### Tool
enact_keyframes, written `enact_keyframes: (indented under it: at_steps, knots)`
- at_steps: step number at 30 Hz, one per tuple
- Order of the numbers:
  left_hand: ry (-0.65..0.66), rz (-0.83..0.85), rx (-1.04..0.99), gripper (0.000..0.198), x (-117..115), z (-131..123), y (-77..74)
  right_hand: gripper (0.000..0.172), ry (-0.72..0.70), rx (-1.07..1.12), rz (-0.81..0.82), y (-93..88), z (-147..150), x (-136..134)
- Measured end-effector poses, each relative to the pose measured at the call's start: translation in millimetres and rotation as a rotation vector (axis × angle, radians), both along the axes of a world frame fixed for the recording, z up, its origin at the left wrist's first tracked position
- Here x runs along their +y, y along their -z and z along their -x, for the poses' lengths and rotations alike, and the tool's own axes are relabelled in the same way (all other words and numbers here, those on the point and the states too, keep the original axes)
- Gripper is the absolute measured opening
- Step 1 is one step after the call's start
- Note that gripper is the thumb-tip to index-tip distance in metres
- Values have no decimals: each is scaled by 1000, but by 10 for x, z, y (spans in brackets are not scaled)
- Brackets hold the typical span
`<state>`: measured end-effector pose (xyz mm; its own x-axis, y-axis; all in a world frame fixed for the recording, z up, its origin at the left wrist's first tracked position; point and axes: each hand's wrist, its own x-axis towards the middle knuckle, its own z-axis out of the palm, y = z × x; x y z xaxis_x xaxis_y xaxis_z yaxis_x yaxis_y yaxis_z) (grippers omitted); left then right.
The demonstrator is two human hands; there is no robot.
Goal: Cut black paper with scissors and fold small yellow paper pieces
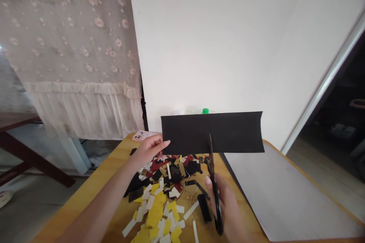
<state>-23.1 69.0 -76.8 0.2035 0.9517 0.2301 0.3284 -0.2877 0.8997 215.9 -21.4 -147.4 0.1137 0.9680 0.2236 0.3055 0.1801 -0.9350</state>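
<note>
My left hand (154, 146) pinches the left end of a wide strip of black paper (188, 133), thumb in front and fingers behind. The strip is held up above the table and curls slightly at its right end. In my right hand (225, 201) is a pair of scissors (211, 159) with black handles, its blades pointing up. The blade tip overlaps the lower middle of the strip; I cannot tell how far any cut goes. Below lie yellow paper pieces (156, 210) and black paper scraps (194, 167), mixed with white, red and tan ones.
The wooden table (94, 201) stands against a white wall (222, 38). A large grey-white sheet (279, 193) covers its right side. A phone in a pink case (144, 135) lies at the back left. A green bottle cap (205, 111) shows behind the strip. A lace curtain (85, 53) hangs at left.
</note>
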Motion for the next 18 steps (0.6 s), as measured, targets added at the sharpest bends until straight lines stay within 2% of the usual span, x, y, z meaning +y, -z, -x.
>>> enact_keyframes:
  at_steps: [6,11,18]
  knots:
    - [2,-2,0,49,-9,-15,-18,45,-49,-23,90,54,-24,15]
    - [1,-3,-3,51,9,-12,-8,46,-46,-55,45,105,-35,51]
    - [3,6,-5,49,19,18,17,38,-74,-10,37,130,-44,70]
